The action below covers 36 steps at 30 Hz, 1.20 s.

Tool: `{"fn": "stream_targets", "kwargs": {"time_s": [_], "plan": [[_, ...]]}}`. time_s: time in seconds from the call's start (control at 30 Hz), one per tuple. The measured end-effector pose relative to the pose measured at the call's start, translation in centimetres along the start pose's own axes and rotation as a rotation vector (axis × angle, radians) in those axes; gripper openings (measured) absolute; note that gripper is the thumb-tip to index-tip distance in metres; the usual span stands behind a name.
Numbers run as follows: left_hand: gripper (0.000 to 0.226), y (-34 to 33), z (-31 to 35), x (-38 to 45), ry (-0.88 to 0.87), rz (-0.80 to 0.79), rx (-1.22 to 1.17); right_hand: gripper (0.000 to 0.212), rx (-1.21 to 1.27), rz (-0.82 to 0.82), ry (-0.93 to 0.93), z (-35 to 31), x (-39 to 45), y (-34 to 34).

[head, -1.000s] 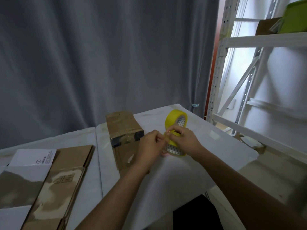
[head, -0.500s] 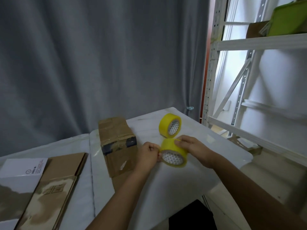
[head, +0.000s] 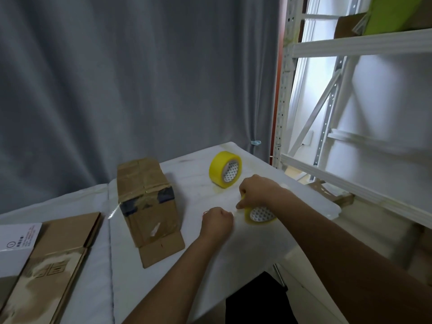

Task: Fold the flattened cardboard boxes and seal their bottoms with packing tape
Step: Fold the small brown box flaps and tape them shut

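The right hand (head: 256, 191) is curled down over a yellow roll of packing tape (head: 259, 213), gripping its upper rim with bent fingers so that the roll's printed white core faces the camera below the knuckles. Just to its left, the left hand (head: 217, 222) is closed into a loose fist, thumb and forefinger pinched together close to the roll's edge; whether a free end of tape sits in that pinch cannot be told, since nothing clear shows between the fingertips. Both hands hover low over the white table (head: 163, 265). Just beyond the right hand, a second yellow tape roll (head: 224, 169) stands on its edge on the table, apart from the held one. Left of the left hand stands a folded cardboard box (head: 147, 202), its top flaps closed and glossy with tape, a dark band across its near upper edge and one loose flap lying flat on the table toward the camera. Farther left, well apart from both hands, flattened cardboard boxes (head: 51, 265) lie stacked, with a white printed sheet (head: 18, 239) at their left side.
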<state>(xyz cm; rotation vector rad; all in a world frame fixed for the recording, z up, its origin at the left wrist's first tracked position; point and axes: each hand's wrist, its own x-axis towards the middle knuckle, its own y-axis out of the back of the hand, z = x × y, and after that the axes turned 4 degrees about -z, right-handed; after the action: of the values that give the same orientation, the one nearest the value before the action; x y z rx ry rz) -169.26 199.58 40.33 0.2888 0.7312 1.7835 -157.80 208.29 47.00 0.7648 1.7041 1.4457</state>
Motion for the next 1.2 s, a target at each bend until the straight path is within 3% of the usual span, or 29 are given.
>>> {"fn": "stream_targets", "kwargs": {"time_s": [0.27,0.43,0.57,0.7,0.8,0.93,1.07,1.2], "plan": [[0.033,-1.2,-1.2,0.4,-0.086,0.060,0.327,0.049,-0.059,0.045,0.038,-1.1,1.1,-1.7],[0.056,-0.5,-1.6,0.9,-0.043,-0.001,0.444,0.037,-0.039,0.134,0.068,-1.4,1.0,-2.0],[0.015,2.2,-1.3,-0.5,-0.171,-0.136,0.392,0.027,0.158,0.242,0.096,-1.2,1.3,-1.0],[0.022,8.4,-1.0,-3.7,-0.293,-0.132,0.076,0.019,0.616,0.439,0.157,-2.7,1.3,0.8],[0.012,14.0,-0.6,-6.2,-0.406,-0.034,0.122,0.019,0.965,0.337,0.211,-6.2,1.1,1.0],[0.015,20.3,-2.5,-5.8,-0.543,0.315,0.501,0.024,1.214,0.161,0.212,-10.5,1.7,0.4],[0.020,22.0,-5.9,-4.5,-0.575,0.339,0.597,0.029,1.525,-0.038,0.141,-13.5,1.6,0.1],[0.018,21.0,-7.5,-4.1,-0.645,0.414,0.549,0.017,1.624,0.023,0.139,-14.2,1.8,-0.8]]}}
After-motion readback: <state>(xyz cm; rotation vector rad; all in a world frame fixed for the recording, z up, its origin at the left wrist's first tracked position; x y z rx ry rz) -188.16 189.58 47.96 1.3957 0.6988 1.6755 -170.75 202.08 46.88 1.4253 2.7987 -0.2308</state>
